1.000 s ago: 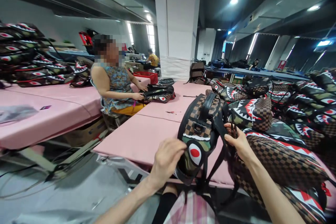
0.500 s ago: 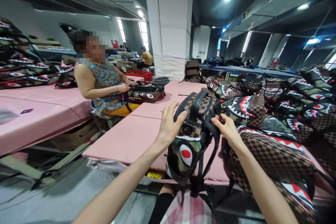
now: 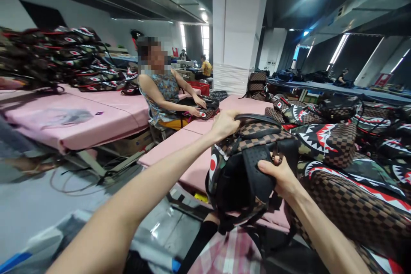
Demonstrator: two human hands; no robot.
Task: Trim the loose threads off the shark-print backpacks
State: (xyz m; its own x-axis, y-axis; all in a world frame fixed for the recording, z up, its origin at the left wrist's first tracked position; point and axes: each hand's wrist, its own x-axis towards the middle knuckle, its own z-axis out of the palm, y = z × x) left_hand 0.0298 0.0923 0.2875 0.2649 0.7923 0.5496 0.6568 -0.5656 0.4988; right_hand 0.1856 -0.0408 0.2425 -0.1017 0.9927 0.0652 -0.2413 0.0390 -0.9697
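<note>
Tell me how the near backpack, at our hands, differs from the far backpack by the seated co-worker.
Pose: the near backpack stands roughly upright; the far backpack lies flat.
Facing: the near backpack turns a wide black strap toward the camera; the far backpack turns its eye side.
Shared: both bear a red-and-white eye.

A bag workshop, judging by the pink-covered worktables [image 3: 123,105], heaped matching backpacks [image 3: 356,197] and seated co-worker [image 3: 163,90].
</note>
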